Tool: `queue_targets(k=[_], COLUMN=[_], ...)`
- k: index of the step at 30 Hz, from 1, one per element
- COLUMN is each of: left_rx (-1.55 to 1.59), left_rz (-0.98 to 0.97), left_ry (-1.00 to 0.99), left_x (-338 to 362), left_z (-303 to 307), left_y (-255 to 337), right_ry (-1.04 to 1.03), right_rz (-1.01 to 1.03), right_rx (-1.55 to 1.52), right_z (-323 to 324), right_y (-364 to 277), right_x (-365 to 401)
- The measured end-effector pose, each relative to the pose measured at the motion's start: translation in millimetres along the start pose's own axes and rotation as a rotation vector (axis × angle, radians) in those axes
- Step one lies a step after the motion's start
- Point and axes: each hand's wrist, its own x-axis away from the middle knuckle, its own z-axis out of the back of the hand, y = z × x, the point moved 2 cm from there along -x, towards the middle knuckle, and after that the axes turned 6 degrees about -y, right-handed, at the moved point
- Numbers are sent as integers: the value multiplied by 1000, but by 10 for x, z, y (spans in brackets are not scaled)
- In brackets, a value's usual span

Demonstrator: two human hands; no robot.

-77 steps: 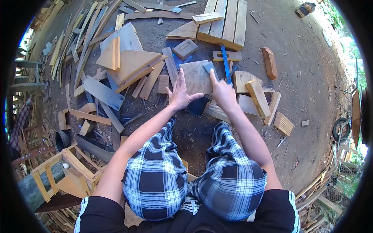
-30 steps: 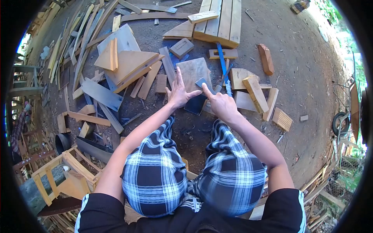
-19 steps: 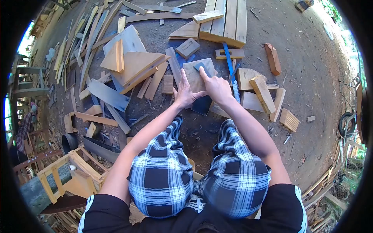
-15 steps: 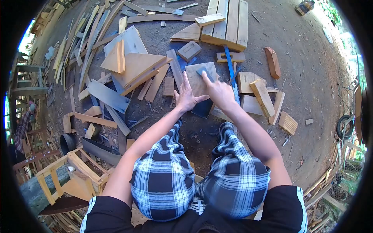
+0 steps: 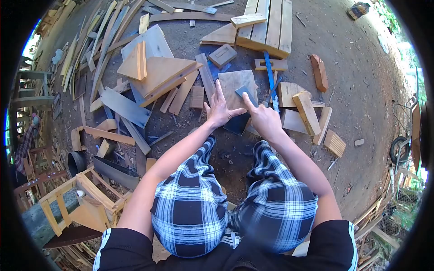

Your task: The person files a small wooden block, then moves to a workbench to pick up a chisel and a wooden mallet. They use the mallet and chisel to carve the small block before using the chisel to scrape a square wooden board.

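Observation:
A square, pale wooden board [image 5: 229,83] lies in front of my knees. My left hand [image 5: 219,110] rests at its lower left corner, fingers stretched up along the left edge and thumb spread out along the near edge. On the board's face lies a small blue-grey piece of sandpaper [image 5: 242,91]. My right hand [image 5: 266,118] presses it down with an extended index finger while the other fingers curl under. A dark flat piece [image 5: 237,124] shows below the board, partly covered.
Wooden offcuts [image 5: 167,81] are piled at left, long strips [image 5: 106,40] behind them. A slatted wooden piece [image 5: 266,27] stands at the far side. A blue handsaw-like strip [image 5: 270,72] and wood blocks [image 5: 306,113] lie right. A wooden frame [image 5: 81,203] is at lower left.
My right hand has slid the sandpaper slightly right and toward me across the board. My left hand stays at the board's corner. The whole view has shifted a little.

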Motion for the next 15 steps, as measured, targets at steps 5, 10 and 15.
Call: queue_targets(k=[5,10,15], left_rx=[1,39,53], left_rz=[-31,-11,-43], left_ry=[32,11,40], left_x=[-29,-26,-12], left_z=[21,37,6], left_y=[4,-4,-17], right_ry=[72,33,28], right_rz=[7,-1,24], right_rx=[-35,-16,-45], right_z=[27,30,-124], right_y=[-13,-31,19], right_x=[-427,-195,-66])
